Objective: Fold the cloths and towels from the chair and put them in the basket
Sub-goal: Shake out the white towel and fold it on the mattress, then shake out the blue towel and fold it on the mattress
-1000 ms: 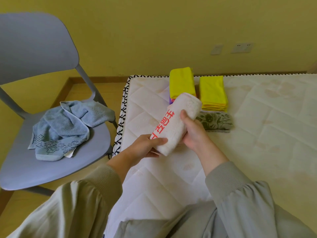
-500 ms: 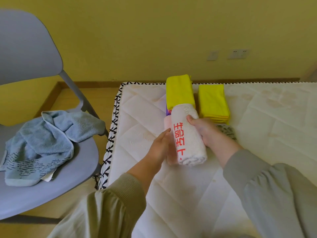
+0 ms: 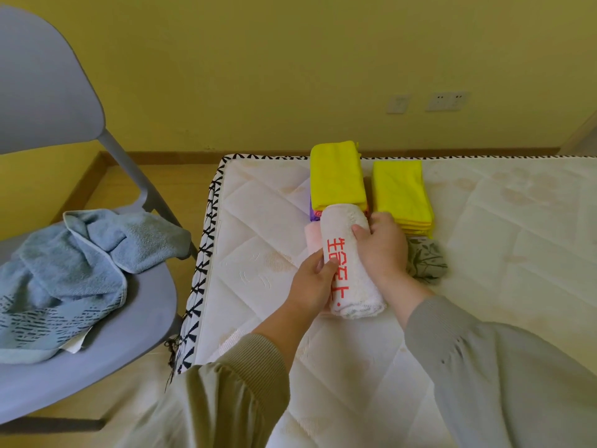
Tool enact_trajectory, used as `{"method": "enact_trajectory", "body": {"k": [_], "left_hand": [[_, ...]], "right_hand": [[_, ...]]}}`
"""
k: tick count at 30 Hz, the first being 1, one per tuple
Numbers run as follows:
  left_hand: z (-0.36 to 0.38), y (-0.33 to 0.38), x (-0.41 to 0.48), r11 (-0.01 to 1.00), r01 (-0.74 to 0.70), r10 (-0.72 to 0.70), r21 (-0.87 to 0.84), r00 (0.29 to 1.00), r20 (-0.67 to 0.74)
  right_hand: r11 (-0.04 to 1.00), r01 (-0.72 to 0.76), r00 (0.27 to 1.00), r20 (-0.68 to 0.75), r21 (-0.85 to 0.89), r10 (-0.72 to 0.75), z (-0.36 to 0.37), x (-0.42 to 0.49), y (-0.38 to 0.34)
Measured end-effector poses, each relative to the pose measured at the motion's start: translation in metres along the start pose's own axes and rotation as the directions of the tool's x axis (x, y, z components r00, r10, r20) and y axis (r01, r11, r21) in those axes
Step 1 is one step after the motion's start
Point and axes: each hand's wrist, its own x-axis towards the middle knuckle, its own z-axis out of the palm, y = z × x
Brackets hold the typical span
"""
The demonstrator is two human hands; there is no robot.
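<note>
Rolled towel (image 3: 350, 263), earlier diagonal, now lengthwise near-to-far

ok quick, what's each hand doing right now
left hand: holds the rolled white towel, thumb on its left side
right hand: grips the same towel from the right

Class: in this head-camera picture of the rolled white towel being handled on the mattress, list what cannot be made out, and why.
Head view:
1. Basket: outside the frame; its place is unknown.
2. Pink cloth: mostly hidden behind the rolled white towel and left grip.
3. Leaf-patterned cloth: partly covered by the right grip.
4. Blue towel: cut off by the left edge.
</note>
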Motion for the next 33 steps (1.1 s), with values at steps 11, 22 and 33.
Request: {"method": "enact_trajectory", "body": {"k": [11,22,33], "left_hand": [[-0.005,-0.011,0.001,0.997,0.065,-0.065,0.051,0.998,-0.007],[-0.005,-0.011,-0.005,0.989,0.047,-0.048,0.138,0.999,0.005],[-0.072,0.016,-0.049,0.952,-0.034,0.055,0.305,0.997,-0.061]], "right_hand": [[0.861,0.46,0.861,0.346,-0.217,-0.373,0.003,-0.011,0.031],[0.775,0.483,0.846,0.447,-0.408,-0.292,-0.003,-0.008,0.021],[0.776,0.483,0.846,0.445,-0.405,-0.294,-0.026,-0.048,-0.032]]}}
